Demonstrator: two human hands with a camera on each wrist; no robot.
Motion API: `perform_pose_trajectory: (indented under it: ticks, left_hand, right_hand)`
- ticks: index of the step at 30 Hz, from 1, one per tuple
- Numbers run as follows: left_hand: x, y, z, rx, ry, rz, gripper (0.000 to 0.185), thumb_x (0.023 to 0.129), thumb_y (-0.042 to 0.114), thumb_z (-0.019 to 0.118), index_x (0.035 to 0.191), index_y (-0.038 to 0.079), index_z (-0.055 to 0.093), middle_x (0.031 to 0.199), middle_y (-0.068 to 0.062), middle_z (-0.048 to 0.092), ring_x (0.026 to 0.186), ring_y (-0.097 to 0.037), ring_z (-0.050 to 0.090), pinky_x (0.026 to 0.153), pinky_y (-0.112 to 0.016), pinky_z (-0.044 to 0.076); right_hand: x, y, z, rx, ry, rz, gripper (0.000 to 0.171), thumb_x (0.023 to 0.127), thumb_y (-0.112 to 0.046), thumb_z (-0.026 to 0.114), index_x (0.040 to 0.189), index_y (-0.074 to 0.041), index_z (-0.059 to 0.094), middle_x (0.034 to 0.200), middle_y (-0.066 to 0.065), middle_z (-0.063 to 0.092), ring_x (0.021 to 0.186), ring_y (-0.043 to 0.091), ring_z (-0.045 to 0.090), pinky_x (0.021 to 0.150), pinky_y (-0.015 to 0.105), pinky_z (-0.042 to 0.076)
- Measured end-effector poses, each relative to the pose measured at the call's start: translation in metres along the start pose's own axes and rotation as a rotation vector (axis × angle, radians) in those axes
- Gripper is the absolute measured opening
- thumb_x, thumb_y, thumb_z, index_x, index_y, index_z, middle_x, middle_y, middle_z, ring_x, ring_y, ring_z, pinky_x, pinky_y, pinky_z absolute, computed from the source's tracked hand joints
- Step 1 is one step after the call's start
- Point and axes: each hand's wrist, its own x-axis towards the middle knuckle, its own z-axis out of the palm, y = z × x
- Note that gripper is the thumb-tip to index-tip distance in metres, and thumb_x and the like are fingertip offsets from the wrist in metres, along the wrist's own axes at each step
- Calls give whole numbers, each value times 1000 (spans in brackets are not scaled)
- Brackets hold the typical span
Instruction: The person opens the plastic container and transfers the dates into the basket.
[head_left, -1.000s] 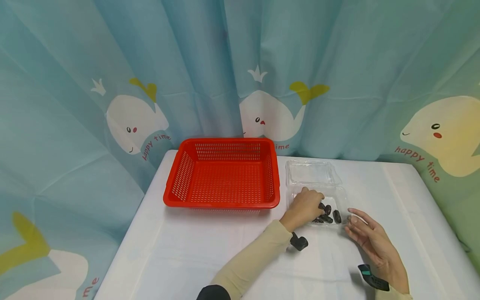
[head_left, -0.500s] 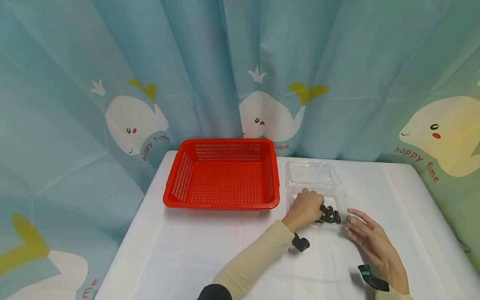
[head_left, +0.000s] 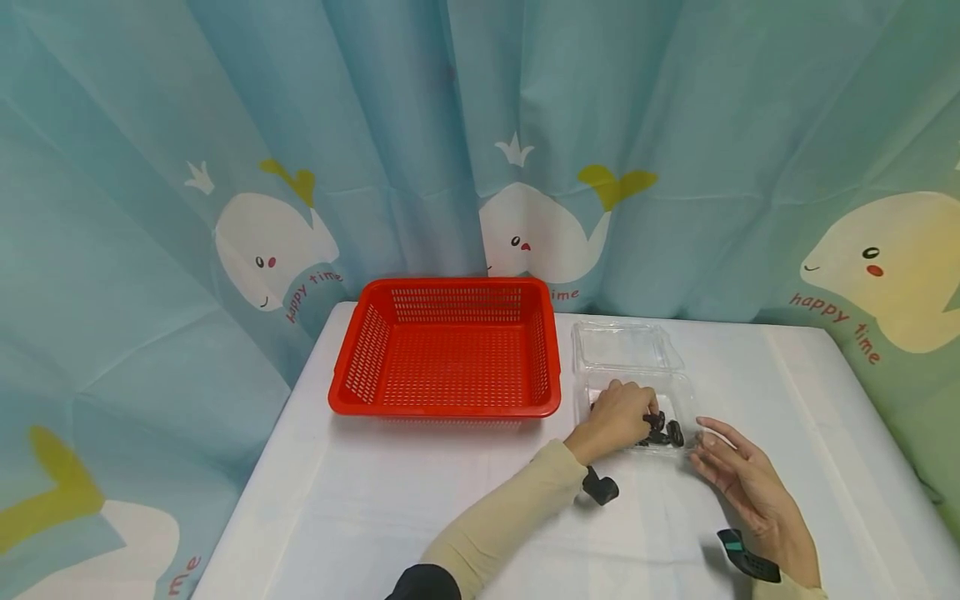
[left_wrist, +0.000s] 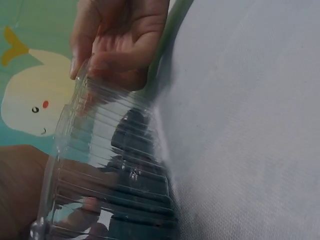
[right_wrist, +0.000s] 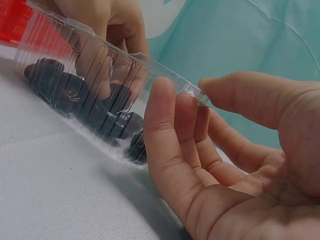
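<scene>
Head view is showing a clear plastic clamshell box lying open on the white worktop, just to the right of a red basket. Its lid half is lying flat at the far side, and its near half is holding a small heap of dark oblong pieces, gathered toward the near right corner. What the pieces are cannot be told from these pictures.

The left hand is reaching into the near half of the box from the left, knuckles up, with its fingers curled down onto the dark pieces. One piece seems to be sitting at its fingertips, but whether it is pinched or only touched cannot be told. The left wrist view, looking through the ribbed wall of the box, is showing the dark pieces piled inside and the other hand beyond.

The right hand is resting just outside the near right corner of the box, palm turned inward, fingers straight and relaxed. In the right wrist view its fingertips are touching the clear rim of the box, gripping nothing.

Both forearms are wearing beige sleeves, each with a dark strap-on device at the wrist. Behind the worktop a blue-green curtain is hanging, printed with white whales and the words "happy time".
</scene>
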Motion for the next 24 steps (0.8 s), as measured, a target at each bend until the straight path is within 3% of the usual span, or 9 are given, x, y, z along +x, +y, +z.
perform_pose_trajectory:
  ticks: [5, 13, 24]
  left_hand:
    - [-1, 1, -2, -60, -6, 12, 23, 86, 15, 76, 105, 26, 76, 94, 11, 67, 82, -4, 53, 67, -14, 36]
    - [-2, -3, -8, -203, 28, 88, 17, 89, 13, 77, 104, 22, 77, 93, 11, 66, 83, 4, 54, 69, -6, 35]
    - [-18, 2, -51, -509, -3, 120, 19, 93, 11, 77, 111, 13, 74, 102, 3, 73, 77, 8, 58, 70, -4, 45]
  right_hand:
    - [0, 0, -1, 2, -11, 2, 36, 108, -2, 51, 124, -29, 69, 103, -5, 68, 93, 7, 69, 87, 25, 62]
    - [-1, 0, -1, 12, -48, -6, 37, 108, -1, 49, 125, -28, 69, 102, -5, 69, 92, 6, 70, 87, 25, 62]
    - [-2, 0, -1, 19, -60, -12, 36, 108, -2, 49, 126, -26, 69, 102, -4, 69, 93, 8, 70, 87, 26, 62]
